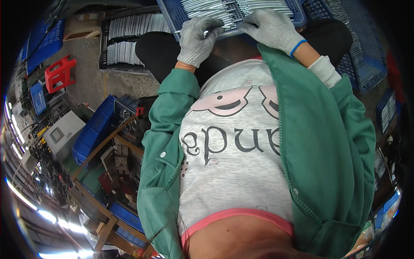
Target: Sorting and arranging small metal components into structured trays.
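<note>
Where knit-gloved hands (197,41) curl, shiny rods (206,11) line plastic crate (299,14).

The rods (269,5) are bright, glossy metal, smooth along their length; the crate (300,14) is smooth blue plastic with a slight sheen. The person's gloves (196,43) are matt knitted cloth, faintly ribbed. The jacket (325,138) is smooth woven cloth, the shirt (233,185) soft, matt knit. The stool (60,74) looks like semi-glossy plastic, the frame (102,148) dull wood, the floor (125,83) rough, matt concrete.
</note>
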Tool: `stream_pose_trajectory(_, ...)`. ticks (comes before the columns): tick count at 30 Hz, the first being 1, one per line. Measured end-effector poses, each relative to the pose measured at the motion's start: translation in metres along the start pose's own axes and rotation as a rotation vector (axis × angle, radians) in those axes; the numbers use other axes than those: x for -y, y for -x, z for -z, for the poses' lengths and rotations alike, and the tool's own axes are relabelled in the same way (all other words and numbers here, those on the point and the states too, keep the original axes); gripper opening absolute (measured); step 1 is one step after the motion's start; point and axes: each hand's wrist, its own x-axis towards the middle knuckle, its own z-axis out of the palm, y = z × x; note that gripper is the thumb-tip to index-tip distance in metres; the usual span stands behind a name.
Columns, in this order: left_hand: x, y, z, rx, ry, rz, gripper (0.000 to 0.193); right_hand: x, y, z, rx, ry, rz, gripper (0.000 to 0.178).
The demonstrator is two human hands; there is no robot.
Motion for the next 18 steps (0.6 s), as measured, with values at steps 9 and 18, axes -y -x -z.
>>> stream_pose_trajectory(9,0.003,0.001,-0.003,-0.029,0.054,0.024,0.019,0.005,-0.005,0.015,0.070,-0.070,-0.038,0.032)
stream_pose_trajectory(18,0.005,0.000,-0.007,-0.083,0.096,0.032,0.018,-0.020,-0.009,-0.021,-0.065,-0.309,0.025,0.037)
